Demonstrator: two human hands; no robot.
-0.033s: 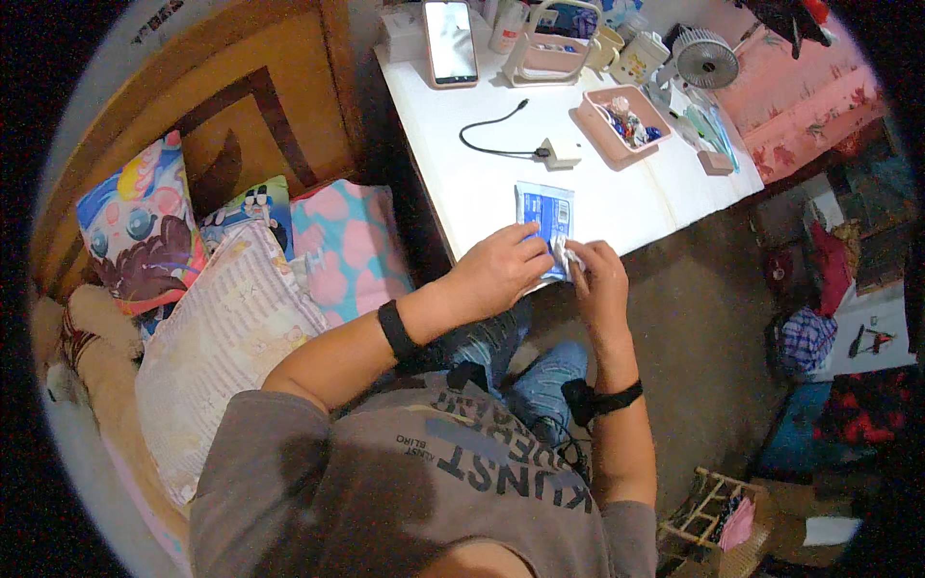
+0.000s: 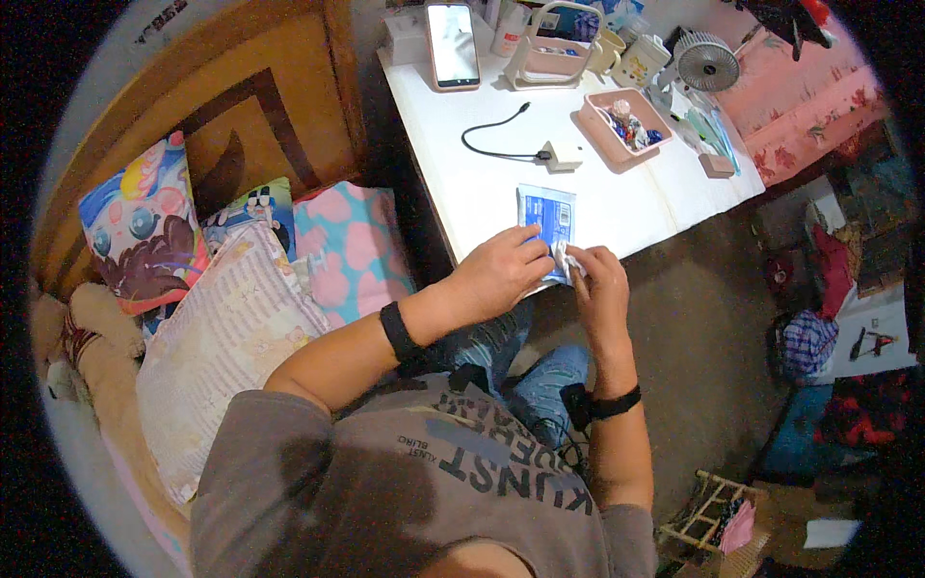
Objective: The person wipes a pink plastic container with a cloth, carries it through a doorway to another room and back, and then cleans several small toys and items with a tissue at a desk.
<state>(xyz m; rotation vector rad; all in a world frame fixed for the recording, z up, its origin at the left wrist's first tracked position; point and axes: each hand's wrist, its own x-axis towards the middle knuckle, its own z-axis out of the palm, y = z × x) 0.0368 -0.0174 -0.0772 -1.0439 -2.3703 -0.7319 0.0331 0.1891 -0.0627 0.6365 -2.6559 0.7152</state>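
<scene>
A flat blue and white packet (image 2: 547, 212) lies at the near edge of the white table, with a barcode patch at its upper right. My left hand (image 2: 501, 264) is closed over its left side, fingers curled onto the film. At the packet's right side, my right hand (image 2: 603, 285) pinches a small white crumpled piece (image 2: 567, 258) between thumb and fingers. Whether that piece is a wipe coming out or part of the wrapper, I cannot tell. The packet's lower part is partly hidden by my fingers.
On the table (image 2: 462, 193) are a black cable (image 2: 491, 127) with a white charger (image 2: 563, 156), a pink tray of small items (image 2: 626, 123), a propped phone (image 2: 452, 46) and a small fan (image 2: 706, 60). Pillows (image 2: 352, 246) lie to the left.
</scene>
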